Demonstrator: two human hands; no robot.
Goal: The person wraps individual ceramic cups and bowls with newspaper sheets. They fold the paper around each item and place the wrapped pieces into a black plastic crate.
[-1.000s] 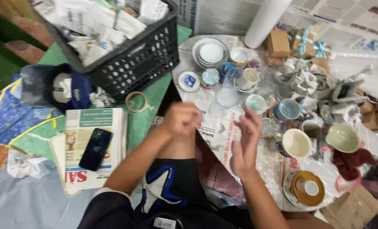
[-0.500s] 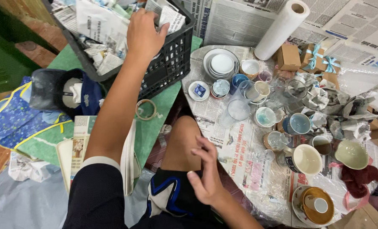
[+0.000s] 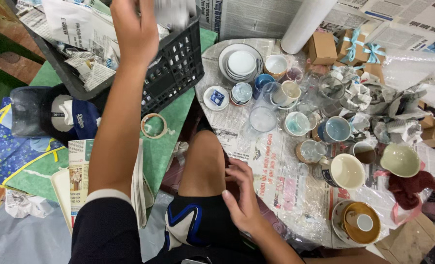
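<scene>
The left hand [image 3: 135, 30] is reaching up to the top of the frame, into the black plastic crate [image 3: 176, 73], its fingers curled over a blurred sheet of newspaper [image 3: 176, 12] there; whether the paper is actually pinched, I cannot tell. The right hand [image 3: 244, 195] is resting low in the middle, fingers loosely spread and holding nothing, lying on the bare knee [image 3: 205, 161] at the edge of the round table [image 3: 276, 190].

By the look of it, this is the paper-fetching step of wrapping crockery: a sheet is being picked from the crate. Freeing one thin, crumple-prone sheet from the loose pile will call for a light pull.

The crate is a rigid lattice stuffed with soft, creased newsprint. The table, to the right, is covered in newspaper under glossy clear film. On it are crowding glazed ceramic cups, a stack of white saucers [image 3: 241, 62], a clear glass tumbler [image 3: 263, 120] and a cream mug [image 3: 347, 171]. A white paper roll [image 3: 307, 22] is standing at upper centre, small cardboard boxes [image 3: 321, 47] beside it. A tape ring [image 3: 154, 125] is lying on the green mat [image 3: 171, 142] left of the knee.
</scene>
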